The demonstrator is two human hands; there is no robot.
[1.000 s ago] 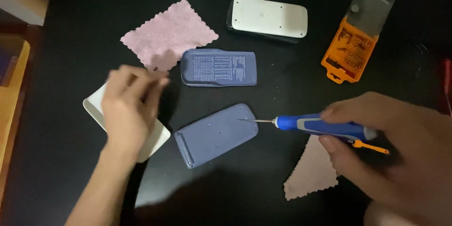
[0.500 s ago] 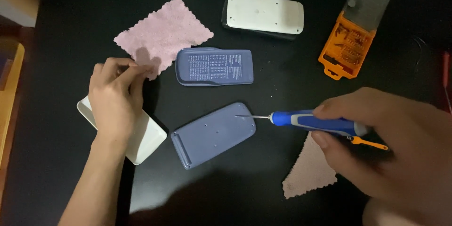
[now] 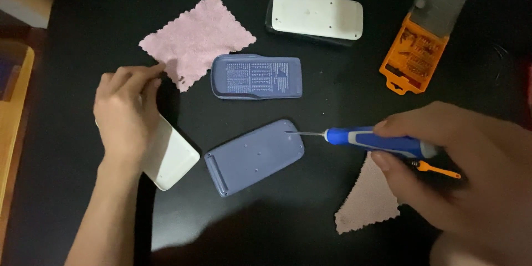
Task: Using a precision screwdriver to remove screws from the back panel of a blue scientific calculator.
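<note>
My right hand [image 3: 449, 160] grips a blue-handled screwdriver [image 3: 377, 139]; its thin tip rests on the upper right corner of a blue device back cover [image 3: 255, 157] lying flat on the black table. My left hand [image 3: 126, 112] hovers with fingers pinched together beside the lower edge of a pink cloth [image 3: 195, 39], where tiny screws lie. Under that hand sits a white cover [image 3: 169, 158]. A second blue case with printed text [image 3: 256, 77] lies between the cloth and the cover.
A white-and-black device [image 3: 315, 16] lies at the back. An orange screwdriver-bit case with a clear lid [image 3: 422, 36] stands at the back right. Another pink cloth [image 3: 370, 199] and a small orange tool [image 3: 438, 169] lie under my right hand. A wooden edge [image 3: 14, 100] borders the left.
My left hand has moved up and left from over the white cover toward the pink cloth's edge. The right hand and screwdriver stay on the blue cover.
</note>
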